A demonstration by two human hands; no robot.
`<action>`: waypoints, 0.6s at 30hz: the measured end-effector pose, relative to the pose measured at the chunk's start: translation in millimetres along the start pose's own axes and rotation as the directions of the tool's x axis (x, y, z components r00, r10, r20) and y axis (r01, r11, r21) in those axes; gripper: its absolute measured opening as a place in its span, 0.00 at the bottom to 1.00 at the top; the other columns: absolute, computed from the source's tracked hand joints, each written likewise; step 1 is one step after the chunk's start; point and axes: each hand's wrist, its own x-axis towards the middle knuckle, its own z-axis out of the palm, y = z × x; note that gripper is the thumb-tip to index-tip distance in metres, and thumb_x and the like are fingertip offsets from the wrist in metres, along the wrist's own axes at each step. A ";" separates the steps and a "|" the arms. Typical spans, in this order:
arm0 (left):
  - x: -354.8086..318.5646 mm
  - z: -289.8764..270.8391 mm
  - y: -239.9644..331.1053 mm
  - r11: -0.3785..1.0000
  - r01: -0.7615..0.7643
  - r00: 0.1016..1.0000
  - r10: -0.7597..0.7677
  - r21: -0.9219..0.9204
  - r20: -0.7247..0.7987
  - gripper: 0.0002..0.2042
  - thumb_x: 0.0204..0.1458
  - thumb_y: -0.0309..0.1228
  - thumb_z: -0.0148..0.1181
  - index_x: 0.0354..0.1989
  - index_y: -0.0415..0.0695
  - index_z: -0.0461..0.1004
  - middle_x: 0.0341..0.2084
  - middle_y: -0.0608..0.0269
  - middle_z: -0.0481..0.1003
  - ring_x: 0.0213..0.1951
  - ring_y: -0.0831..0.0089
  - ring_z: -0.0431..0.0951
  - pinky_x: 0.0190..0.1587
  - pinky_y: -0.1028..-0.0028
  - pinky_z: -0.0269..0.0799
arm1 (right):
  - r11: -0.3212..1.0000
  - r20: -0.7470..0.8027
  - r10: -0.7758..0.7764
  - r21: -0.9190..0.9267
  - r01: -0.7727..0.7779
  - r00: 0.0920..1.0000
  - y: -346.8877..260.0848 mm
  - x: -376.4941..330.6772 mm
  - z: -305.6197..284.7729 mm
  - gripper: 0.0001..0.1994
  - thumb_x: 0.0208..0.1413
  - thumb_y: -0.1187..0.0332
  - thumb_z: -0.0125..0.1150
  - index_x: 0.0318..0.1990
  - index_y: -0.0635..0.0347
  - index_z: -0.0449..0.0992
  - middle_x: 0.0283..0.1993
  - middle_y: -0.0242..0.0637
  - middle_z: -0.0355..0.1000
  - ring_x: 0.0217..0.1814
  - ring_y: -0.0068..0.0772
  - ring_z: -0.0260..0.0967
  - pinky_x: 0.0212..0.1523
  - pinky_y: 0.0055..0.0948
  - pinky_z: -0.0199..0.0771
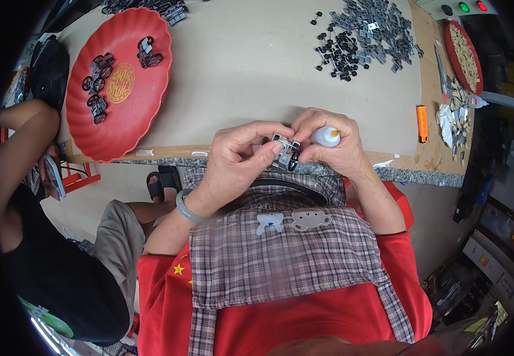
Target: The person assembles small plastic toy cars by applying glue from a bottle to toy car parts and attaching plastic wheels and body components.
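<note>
head view: only one camera, looks down at both hands over table edge
left hand (239, 157): fingers curled tight, thumb and fingertips pinching the small grey chassis part (285, 151); jade-green smooth bangle (189, 209) on wrist
right hand (334, 145): fingers closed on same part from the other side, also gripping a small white glue bottle (326, 137), rounded, orange tip
chassis part: boxy moulded plastic, dark wheels, held just above the speckled stone table edge (411, 175), between both hands
red tray (120, 127): glossy scalloped plastic, round, holds several wheeled assemblies (98, 83)
parts pile (367, 38): loose grey plates and black axle-wheels on matte beige tabletop (251, 65)
orange marker (422, 123): lies right of hands
apron (286, 261): plaid woven cloth over red shirt
other person (43, 249): seated at left, dark top
</note>
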 end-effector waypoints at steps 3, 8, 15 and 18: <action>-1.0 0.6 -4.9 0.988 0.011 0.999 -0.017 -0.153 -0.039 0.09 0.56 0.21 0.57 0.44 0.39 0.77 0.21 0.76 0.70 0.20 0.93 0.58 0.20 0.87 0.50 | 1.000 -0.014 0.013 0.003 -0.013 1.000 -5.8 -2.2 1.6 0.09 0.46 0.74 0.71 0.35 0.63 0.78 0.35 0.35 0.74 0.29 0.19 0.71 0.25 0.16 0.73; -1.9 -0.4 -4.0 0.989 0.020 0.999 -0.024 -0.143 -0.029 0.08 0.56 0.22 0.57 0.43 0.39 0.77 0.21 0.77 0.70 0.21 0.94 0.58 0.20 0.86 0.49 | 0.996 -0.016 0.093 -0.010 -0.093 0.996 -7.8 -4.2 2.1 0.07 0.48 0.73 0.69 0.35 0.63 0.78 0.35 0.35 0.74 0.28 0.18 0.71 0.25 0.17 0.72; -1.3 3.4 6.1 0.910 -0.247 0.965 0.262 0.333 -0.002 0.07 0.52 0.19 0.58 0.39 0.37 0.78 0.30 0.61 0.79 0.29 0.81 0.75 0.30 0.81 0.68 | 0.995 0.000 0.011 -0.104 -0.011 1.000 -1.8 -7.4 4.1 0.05 0.50 0.73 0.67 0.32 0.63 0.78 0.32 0.35 0.72 0.26 0.17 0.70 0.23 0.17 0.71; -2.2 3.9 5.2 0.885 -0.283 0.949 0.314 0.370 -0.027 0.07 0.51 0.19 0.58 0.38 0.37 0.78 0.31 0.57 0.80 0.31 0.75 0.78 0.32 0.78 0.71 | 0.997 -0.012 0.023 -0.079 -0.024 1.000 -2.3 -5.7 6.5 0.04 0.50 0.74 0.67 0.32 0.63 0.78 0.32 0.35 0.72 0.26 0.17 0.70 0.23 0.16 0.72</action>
